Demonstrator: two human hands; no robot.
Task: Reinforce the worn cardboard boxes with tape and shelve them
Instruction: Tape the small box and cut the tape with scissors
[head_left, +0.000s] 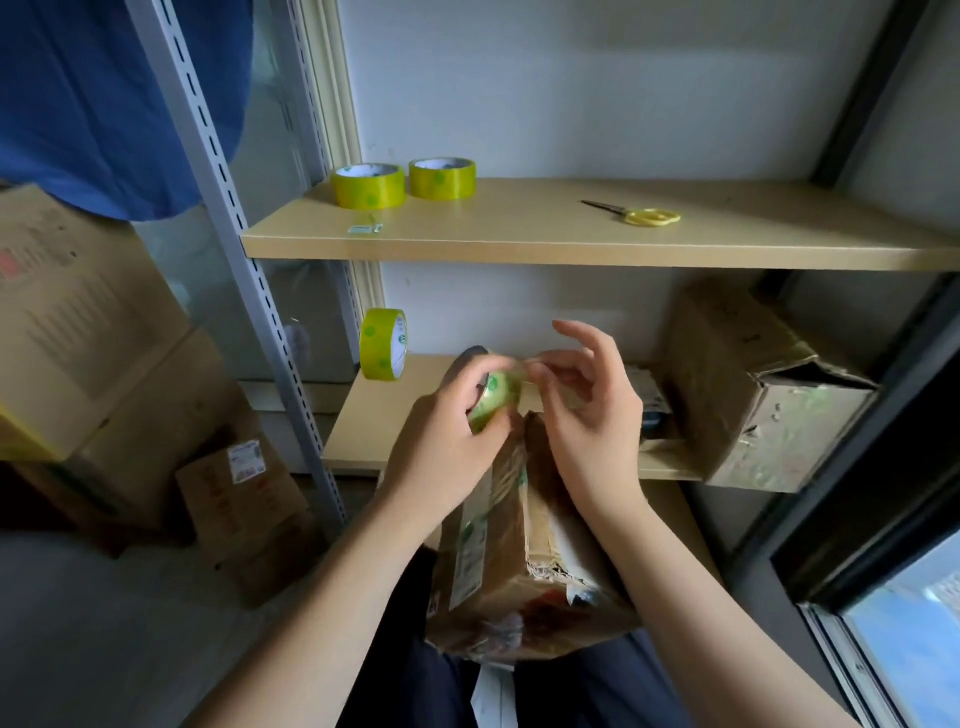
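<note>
- a worn box (519, 561) rested on the person's lap, its far end against the lower shelf (374, 415).
- another box (758, 389) lay on that shelf, at the right.
- the left hand (447, 441) gripped a tape roll (493, 400) above the box.
- the right hand (587, 410) pinched the tape's end, other fingers spread.
- two rolls (405, 182) and scissors (644, 214) lay on the upper shelf (519, 228).

Soft, even daylight fills the scene, apparently from the window (904, 639) at lower right, which shows a washed-out blue. The upper shelf (571, 228) casts a mild shadow on the wall beneath it, and the floor at lower left lies dim. Wide-angle distortion bends the shelf post (228, 208) and splays the edges; the whole frame is slightly soft.
</note>
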